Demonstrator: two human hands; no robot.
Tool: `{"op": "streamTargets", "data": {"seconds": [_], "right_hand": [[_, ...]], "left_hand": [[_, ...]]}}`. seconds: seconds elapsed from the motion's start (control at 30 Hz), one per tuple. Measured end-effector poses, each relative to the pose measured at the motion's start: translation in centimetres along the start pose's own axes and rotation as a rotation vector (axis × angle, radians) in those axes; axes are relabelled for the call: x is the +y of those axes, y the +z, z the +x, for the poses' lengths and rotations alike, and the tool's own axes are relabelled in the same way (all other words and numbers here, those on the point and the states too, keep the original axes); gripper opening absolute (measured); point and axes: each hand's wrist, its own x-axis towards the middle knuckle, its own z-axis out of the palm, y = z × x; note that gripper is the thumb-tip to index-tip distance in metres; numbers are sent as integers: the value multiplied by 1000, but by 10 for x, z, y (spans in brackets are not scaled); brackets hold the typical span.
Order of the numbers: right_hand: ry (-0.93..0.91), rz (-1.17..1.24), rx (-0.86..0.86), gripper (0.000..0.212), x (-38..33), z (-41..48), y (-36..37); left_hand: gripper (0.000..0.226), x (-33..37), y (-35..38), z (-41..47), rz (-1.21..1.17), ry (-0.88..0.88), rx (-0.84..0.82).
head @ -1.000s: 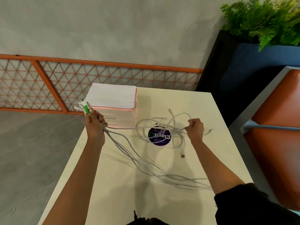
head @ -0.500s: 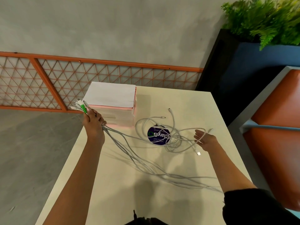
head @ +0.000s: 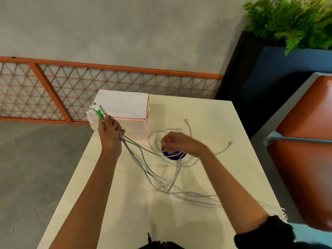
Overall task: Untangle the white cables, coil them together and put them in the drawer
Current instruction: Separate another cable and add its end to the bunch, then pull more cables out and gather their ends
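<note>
Several white cables (head: 143,166) run across the cream table (head: 215,114). My left hand (head: 109,130) grips a bundle of their plug ends, one green, at the table's left edge beside the white-and-pink drawer unit (head: 124,106). From that hand the cables trail down to the right, loop near the table's middle and reach the right edge. My right hand (head: 175,143) hovers, blurred, over the loose loops with fingers curled downward; whether it pinches a cable I cannot tell. The drawer unit looks shut.
A round dark blue sticker (head: 173,155) lies under the loops. An orange lattice fence (head: 53,90) runs behind the table. A dark planter with green ferns (head: 287,24) stands back right, and an orange seat (head: 305,141) sits right of the table.
My right hand moved left from the table's right side to above the loops by the sticker. The loose cables shifted, one end now lying out to the right. My left hand kept its grip.
</note>
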Motion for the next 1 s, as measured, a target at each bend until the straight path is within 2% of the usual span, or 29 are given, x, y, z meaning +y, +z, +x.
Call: {"op": "streamTargets", "data": {"seconds": [0.13,0.2,0.27,0.37,0.6,0.67,0.73,0.8,0.87,0.93,1.0], "right_hand": [[228,-585,-122,52,46,30,38],[257,-777,-130,43,63,34,42],[282,-884,-27,28,74,34,38],[275,-1004,136,26,85,32,14],[205,-723,303,18,94,19,-51],[108,-607,405,18,88,13,-62],[-3,-500,576,14,75,8,-75],[-131,-487,721,13,59,5,-87],[-194,-530,791,15,46,4,-98],[-184,-540,832,12,40,4,-107],[-128,-536,831,22,40,4,-111]], "left_hand": [[34,3,3,-1,-9,3,-7],[34,5,-1,0,-5,10,-1],[35,8,-7,3,-1,26,21],[35,18,-18,8,-13,45,77],[35,21,-35,14,-20,66,166],[35,16,-40,16,8,69,180],[35,12,-45,17,27,64,190],[35,9,-48,16,35,62,195],[35,7,-47,15,48,60,208],[34,7,-45,14,56,61,220],[35,8,-43,14,70,59,228]]}}
